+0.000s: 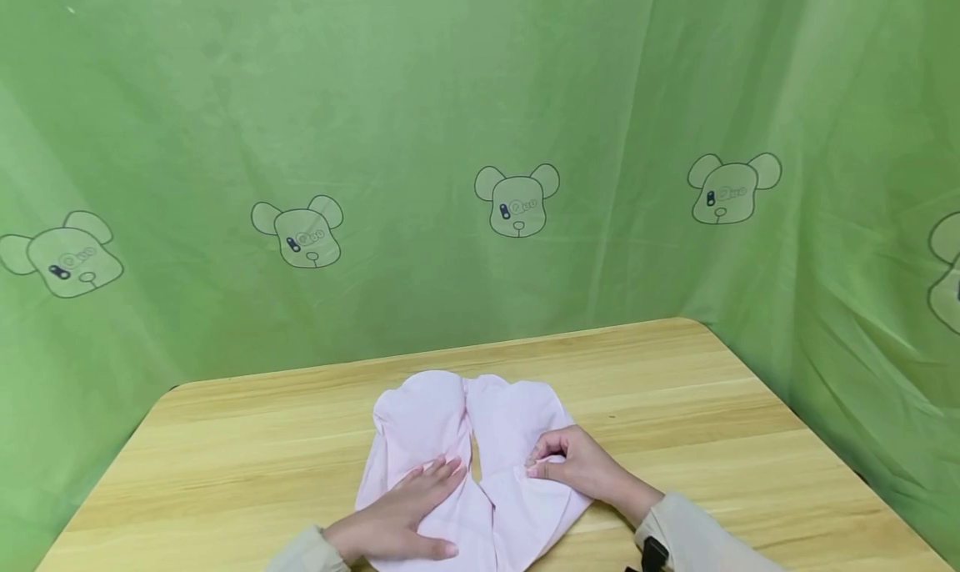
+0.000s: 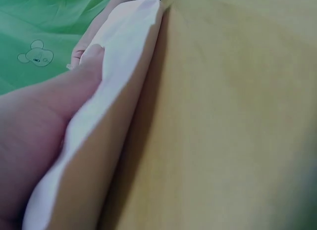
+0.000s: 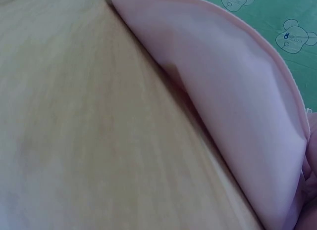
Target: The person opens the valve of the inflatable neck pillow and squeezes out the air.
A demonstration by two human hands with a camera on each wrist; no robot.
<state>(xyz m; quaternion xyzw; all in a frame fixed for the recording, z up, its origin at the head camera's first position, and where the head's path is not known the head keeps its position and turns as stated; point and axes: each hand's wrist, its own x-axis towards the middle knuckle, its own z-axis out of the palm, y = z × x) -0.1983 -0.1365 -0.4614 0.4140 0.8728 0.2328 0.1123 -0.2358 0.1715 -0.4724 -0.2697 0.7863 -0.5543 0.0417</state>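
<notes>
A pale pink cloth item [image 1: 442, 405] with a rounded, wavy far edge lies on the table, a narrow gap down its middle showing wood. My left hand [image 1: 408, 509] rests on its left half with the fingers spread. At the right half, my right hand [image 1: 573, 465] pinches a fold of the fabric between thumb and curled fingers. The left wrist view shows the left hand [image 2: 34, 136] along the raised near edge of the cloth [image 2: 121, 47]. In the right wrist view, the cloth [image 3: 233, 96] stands up in a curved flap beside part of the right hand [image 3: 311, 165].
The wooden table [image 1: 690, 405] has rounded far corners. Green curtains [image 1: 420, 97] printed with bear heads hang behind it and along both sides. A black strap piece [image 1: 655, 553] sits at the right sleeve [image 1: 697, 534].
</notes>
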